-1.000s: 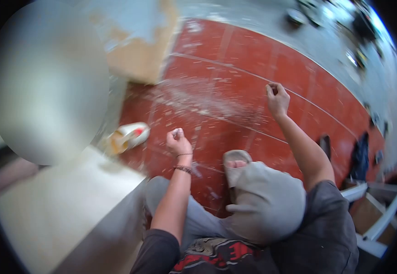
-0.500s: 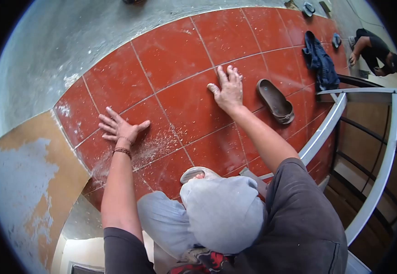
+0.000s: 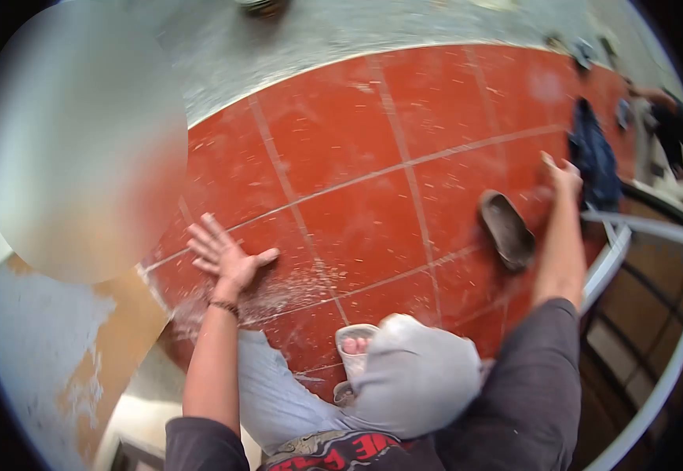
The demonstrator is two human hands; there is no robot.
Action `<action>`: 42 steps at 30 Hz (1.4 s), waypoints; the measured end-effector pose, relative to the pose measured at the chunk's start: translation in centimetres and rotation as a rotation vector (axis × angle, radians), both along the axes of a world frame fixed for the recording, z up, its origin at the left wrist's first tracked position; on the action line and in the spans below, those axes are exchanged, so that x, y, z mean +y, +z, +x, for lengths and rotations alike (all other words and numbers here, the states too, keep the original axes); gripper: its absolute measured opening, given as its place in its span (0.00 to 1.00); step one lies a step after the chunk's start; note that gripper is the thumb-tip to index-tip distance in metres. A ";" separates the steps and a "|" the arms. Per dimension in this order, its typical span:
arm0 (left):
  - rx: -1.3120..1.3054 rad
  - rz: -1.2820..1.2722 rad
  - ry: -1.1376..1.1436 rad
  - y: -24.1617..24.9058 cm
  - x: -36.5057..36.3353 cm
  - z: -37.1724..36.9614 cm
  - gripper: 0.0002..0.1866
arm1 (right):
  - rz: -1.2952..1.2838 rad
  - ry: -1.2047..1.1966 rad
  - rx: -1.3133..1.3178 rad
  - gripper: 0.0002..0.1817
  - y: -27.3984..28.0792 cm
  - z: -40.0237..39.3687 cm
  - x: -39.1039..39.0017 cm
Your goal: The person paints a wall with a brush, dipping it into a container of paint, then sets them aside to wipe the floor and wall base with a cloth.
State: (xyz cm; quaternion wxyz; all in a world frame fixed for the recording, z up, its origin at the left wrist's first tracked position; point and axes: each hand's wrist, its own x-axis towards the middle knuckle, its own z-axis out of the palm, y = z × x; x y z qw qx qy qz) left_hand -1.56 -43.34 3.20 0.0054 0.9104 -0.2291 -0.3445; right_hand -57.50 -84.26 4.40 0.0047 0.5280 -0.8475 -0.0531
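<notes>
My left hand [image 3: 231, 263] lies on the red tiled floor [image 3: 341, 235] with its fingers spread, beside a scatter of pale dust [image 3: 302, 286]. A dark cord circles that wrist. My right hand [image 3: 564, 179] reaches out to the right, its thumb apart from the fingers, nothing visible in it and some blur on it. Just beyond its fingers lies a crumpled pair of dark blue jeans [image 3: 595, 161]. A brown slip-on shoe [image 3: 506, 231] sits on the tiles to the left of my right forearm.
A grey metal frame [image 3: 655, 228] stands at the right, close to my right arm. Another person [image 3: 671, 129] is at the far right. A wall with peeling paint [image 3: 51, 337] is on the left. My sandalled foot [image 3: 355, 345] rests below.
My right hand has left the tiles and swung right, past the shoe to the jeans. My left hand stays spread on the floor. The view has shifted, and a blurred patch covers the upper left.
</notes>
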 end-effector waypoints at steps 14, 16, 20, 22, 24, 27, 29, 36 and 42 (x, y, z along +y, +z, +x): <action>0.022 0.158 -0.041 0.2 -0.6 0.4 0.88 | 0.016 0.196 -0.141 0.76 -12.9 -21.2 -9.6; 0.014 0.147 -0.028 0.1 -1.0 0.2 0.89 | 0.039 0.222 -0.194 0.74 -13.5 -21.9 -10.4; 0.019 0.153 -0.024 0.2 -0.9 0.3 0.89 | 0.105 0.189 0.042 0.66 -6.9 -11.7 -6.1; 0.033 0.166 -0.007 0.5 -1.1 0.2 0.89 | 0.152 0.241 0.037 0.61 -6.4 -10.5 -5.8; 0.038 0.176 0.004 0.9 -1.4 0.5 0.89 | 0.083 0.422 0.056 0.47 -6.4 -6.9 -4.1; 0.076 0.168 -0.007 1.6 -1.5 0.6 0.86 | 0.045 0.759 -0.021 0.22 -3.8 6.2 0.6; 0.087 0.168 0.008 2.0 -1.5 0.7 0.86 | 0.033 0.797 -0.165 0.16 -0.3 17.9 6.1; 0.036 0.181 -0.031 2.5 -1.4 0.6 0.84 | 0.452 0.987 -0.959 0.14 8.9 37.2 20.1; -0.047 0.056 0.043 -0.7 -0.3 0.6 0.69 | -0.215 1.067 -0.689 0.16 5.0 38.2 16.2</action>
